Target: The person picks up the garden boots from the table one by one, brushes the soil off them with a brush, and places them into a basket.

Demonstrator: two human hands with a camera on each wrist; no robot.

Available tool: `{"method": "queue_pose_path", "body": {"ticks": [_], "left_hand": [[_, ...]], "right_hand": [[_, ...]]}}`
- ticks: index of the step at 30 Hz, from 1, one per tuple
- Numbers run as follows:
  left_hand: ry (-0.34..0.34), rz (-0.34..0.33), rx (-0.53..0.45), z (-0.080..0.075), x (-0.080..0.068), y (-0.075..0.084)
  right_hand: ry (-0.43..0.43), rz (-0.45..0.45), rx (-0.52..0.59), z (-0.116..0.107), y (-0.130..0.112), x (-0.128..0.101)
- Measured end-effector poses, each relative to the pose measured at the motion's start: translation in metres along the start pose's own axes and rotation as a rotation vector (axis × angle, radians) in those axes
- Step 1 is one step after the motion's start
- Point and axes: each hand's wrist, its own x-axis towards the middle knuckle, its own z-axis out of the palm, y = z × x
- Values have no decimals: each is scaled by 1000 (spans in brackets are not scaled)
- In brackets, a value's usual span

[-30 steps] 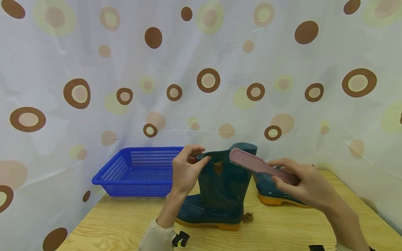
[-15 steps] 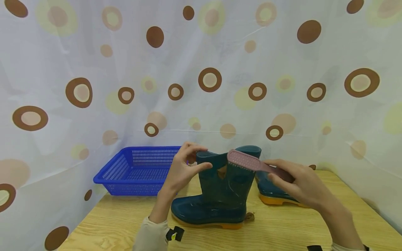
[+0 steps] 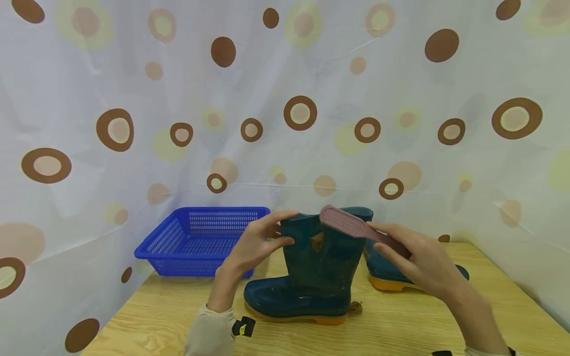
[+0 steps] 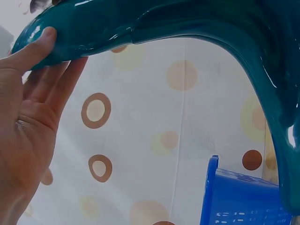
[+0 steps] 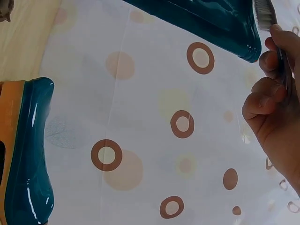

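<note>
a: left hand (image 3: 254, 244) on the near boot (image 3: 311, 277). thumb and fingers pinch the top rim of the shaft at its 9 o'clock side. in the left wrist view the thumb lies flat on the glossy teal rim (image 4: 140, 23), the fingers behind it.

b: right hand (image 3: 414, 259)?

a: curled round the handle of a pink brush (image 3: 352, 226). the brush head lies across the boot's top edge, at about 1 o'clock of the shaft, its perforated back turned up. in the right wrist view the bristles (image 5: 264, 13) sit just beside the boot rim, and the fingers (image 5: 262, 101) wrap the handle.

b: where does the boot stand?

a: upright on the wooden bench (image 3: 156, 321), at centre, toe toward 9 o'clock, orange sole on the wood. a small brown scrap (image 3: 354, 307) lies by its heel.

b: the second boot (image 3: 392, 274)?

a: at 3 o'clock of the first, mostly hidden behind the right hand. same teal, same orange sole.

b: anything else about?

a: a blue mesh basket (image 3: 178, 242) at 10 o'clock of the boot, back by the dotted curtain (image 3: 285, 74).

b: any writing, brands?

a: none i can read on boots, brush or basket. a black and yellow tag (image 3: 242, 327) sits on the left sleeve, too small to make out.
</note>
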Motion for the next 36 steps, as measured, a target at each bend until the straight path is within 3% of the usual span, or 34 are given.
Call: {"method": "queue_pose_path", "body": {"ticks": [9, 16, 21, 29, 36], "left_hand": [[20, -2, 11, 3, 0, -3], [105, 16, 33, 8, 4, -5], [135, -7, 43, 9, 4, -4], [144, -24, 31, 9, 4, -4], [139, 0, 19, 10, 4, -4]], "right_hand": [[-8, 11, 59, 3, 0, -2], [-40, 20, 79, 2, 1, -1], [-49, -17, 118, 1, 2, -2], [-47, -112, 118, 3, 3, -1], [-101, -55, 115, 4, 3, -3]]}}
